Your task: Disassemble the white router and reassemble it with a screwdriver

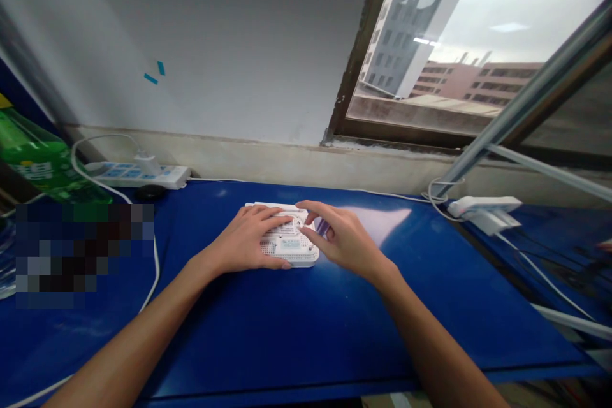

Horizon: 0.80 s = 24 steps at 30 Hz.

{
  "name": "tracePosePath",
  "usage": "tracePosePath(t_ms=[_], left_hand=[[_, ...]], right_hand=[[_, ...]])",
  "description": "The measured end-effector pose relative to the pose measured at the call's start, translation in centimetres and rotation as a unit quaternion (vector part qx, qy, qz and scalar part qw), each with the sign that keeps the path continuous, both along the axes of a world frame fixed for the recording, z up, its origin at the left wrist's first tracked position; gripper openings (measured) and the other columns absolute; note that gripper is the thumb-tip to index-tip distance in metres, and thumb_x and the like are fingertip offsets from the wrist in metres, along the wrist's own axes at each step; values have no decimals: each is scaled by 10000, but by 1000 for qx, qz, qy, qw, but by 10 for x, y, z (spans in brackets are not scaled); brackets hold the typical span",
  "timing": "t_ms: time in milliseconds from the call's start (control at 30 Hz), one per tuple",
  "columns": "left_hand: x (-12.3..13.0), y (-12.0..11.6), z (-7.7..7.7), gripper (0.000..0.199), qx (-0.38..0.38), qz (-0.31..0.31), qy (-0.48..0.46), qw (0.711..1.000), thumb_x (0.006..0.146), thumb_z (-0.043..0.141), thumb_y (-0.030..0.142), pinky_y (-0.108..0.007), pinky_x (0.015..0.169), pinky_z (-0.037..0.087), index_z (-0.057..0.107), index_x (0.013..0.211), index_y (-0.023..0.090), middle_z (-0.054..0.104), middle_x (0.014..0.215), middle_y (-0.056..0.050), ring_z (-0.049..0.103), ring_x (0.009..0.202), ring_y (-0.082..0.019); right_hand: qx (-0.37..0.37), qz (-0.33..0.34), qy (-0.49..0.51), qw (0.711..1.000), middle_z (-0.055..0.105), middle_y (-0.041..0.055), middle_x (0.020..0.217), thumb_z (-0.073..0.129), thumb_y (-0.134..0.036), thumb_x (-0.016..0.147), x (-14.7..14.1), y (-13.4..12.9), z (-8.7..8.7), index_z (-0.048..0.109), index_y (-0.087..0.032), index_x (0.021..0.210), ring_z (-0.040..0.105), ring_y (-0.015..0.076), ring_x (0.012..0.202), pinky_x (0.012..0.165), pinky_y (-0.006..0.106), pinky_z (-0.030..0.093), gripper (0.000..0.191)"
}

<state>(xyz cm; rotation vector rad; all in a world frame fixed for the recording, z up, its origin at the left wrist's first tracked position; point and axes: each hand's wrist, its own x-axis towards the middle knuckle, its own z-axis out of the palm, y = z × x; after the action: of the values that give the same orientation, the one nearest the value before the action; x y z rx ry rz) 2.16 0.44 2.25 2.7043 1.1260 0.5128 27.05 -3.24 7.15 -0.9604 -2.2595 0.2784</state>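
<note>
Head-worn view, facing forward and down, near

White plastic device with rounded corners and a perforated face [291, 254] lies flat, partly covered, at frame centre.

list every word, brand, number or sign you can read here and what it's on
No text reads clearly enough to quote.
Green bottle: white lettering, too blurred to read.
White device under the hands: a pale label, print too small to read.
Left power strip: blue patches, no readable characters.
Right power strip: no text that I can make out.
</note>
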Motion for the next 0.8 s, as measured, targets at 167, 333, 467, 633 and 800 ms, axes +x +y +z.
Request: tracePosePath(t_ms=[167,333,467,633,800], left_hand=[[0,0,0,953,4,1,3,1000,697,660,845,-557,1124,291,478,1496,358,483,1551,-82,443,1377,-384],[1,-1,0,953,6,2,5,1000,705,660,839,-538,1110,309,457,1507,367,484,1548,-94,452,1374,-366],[0,-1,0,966,1,2,-2,1000,688,662,851,-531,1117,299,458,1504,376,491,1543,-84,447,1374,-365],[-1,-2,-1,969,-4,7,5,1000,687,657,855,-537,1131,278,467,1501,365,481,1549,-92,419,1393,-372],[-1,-2,0,974,-4,6,9,1000,689,662,850,-543,1132,276,462,1506,359,479,1552,-91,417,1391,-374]], right_hand=[[-4,13,-6,1000,666,86,1261,579,-95,848,-1,-1,-1,471,-244,1439,655,167,853,776,303,521,619],[6,2,3,1000,724,44,1087,586,-167,927,-2,0,-4,559,-242,1319,666,154,816,765,284,512,401],[-2,1,-10,1000,676,48,1232,582,-41,804,-2,-1,-4,482,-264,1406,646,143,791,749,283,510,650],[17,-17,-6,1000,710,28,1071,628,-169,900,-3,0,-8,544,-274,1343,662,165,812,762,299,514,463],[7,0,0,1000,663,62,1231,595,-90,836,-3,0,-7,460,-272,1442,662,179,895,809,312,524,647]])
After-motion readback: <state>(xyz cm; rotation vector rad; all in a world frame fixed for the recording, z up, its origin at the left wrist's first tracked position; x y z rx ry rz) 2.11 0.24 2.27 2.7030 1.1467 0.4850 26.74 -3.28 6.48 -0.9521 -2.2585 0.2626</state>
